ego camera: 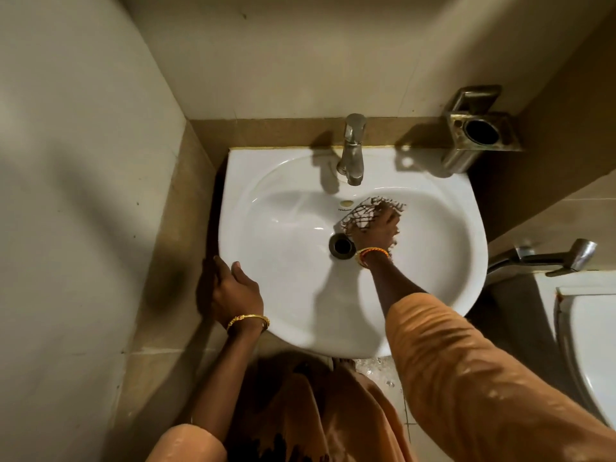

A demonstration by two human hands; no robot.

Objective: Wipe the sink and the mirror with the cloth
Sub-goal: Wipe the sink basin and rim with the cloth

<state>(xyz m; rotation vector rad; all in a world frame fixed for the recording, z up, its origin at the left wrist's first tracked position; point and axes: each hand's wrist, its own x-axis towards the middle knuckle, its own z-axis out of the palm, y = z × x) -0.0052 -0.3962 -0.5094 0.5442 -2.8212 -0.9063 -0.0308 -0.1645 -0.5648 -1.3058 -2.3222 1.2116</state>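
A white ceramic sink [286, 228] fills the middle of the view, with a dark round drain [341, 245] at its bottom. My right hand [375, 230] presses a white cloth with a dark check pattern [363, 210] against the back wall of the bowl, just right of the drain and below the tap. Its fingers lie over the cloth. My left hand [233, 291] grips the sink's front left rim, thumb on top and fingers curled round the edge. No mirror is in view.
A steel tap [351, 151] stands at the back of the sink. A metal holder [478, 133] is fixed to the wall at the back right. A toilet [593, 335] and a spray handle [566, 258] sit to the right. Tiled walls close in on the left and behind.
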